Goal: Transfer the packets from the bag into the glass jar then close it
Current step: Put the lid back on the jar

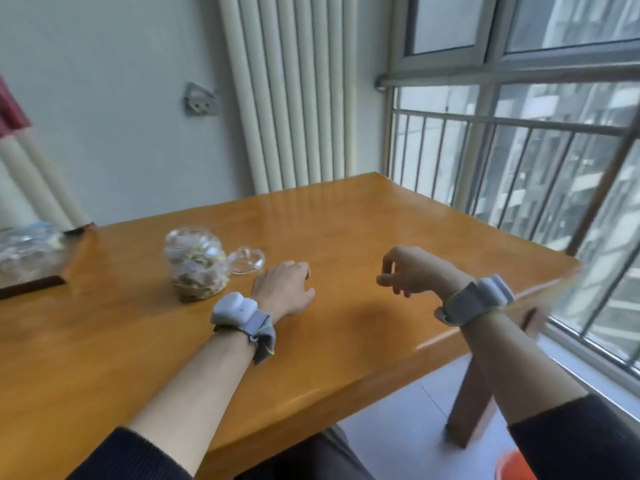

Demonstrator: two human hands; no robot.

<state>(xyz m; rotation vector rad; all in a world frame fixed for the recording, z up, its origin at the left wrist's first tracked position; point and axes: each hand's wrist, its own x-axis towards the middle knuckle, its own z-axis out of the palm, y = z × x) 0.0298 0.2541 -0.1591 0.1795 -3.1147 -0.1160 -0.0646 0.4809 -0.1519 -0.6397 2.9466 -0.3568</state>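
Observation:
A round glass jar [196,263] stands on the wooden table [346,230], filled with small packets and uncovered. Its clear glass lid [246,260] lies on the table just right of it. A transparent plastic bag [27,249] with packets sits at the far left edge. My left hand [285,287] rests palm down on the table right of the jar, near the lid, holding nothing. My right hand [410,271] hovers over the table's right part, its fingers loosely curled and empty.
A white radiator [294,95] stands against the wall behind the table. A barred window [519,168] runs along the right. The table's right edge and a wooden leg [474,400] lie under my right forearm. An orange object [516,467] shows at the bottom right.

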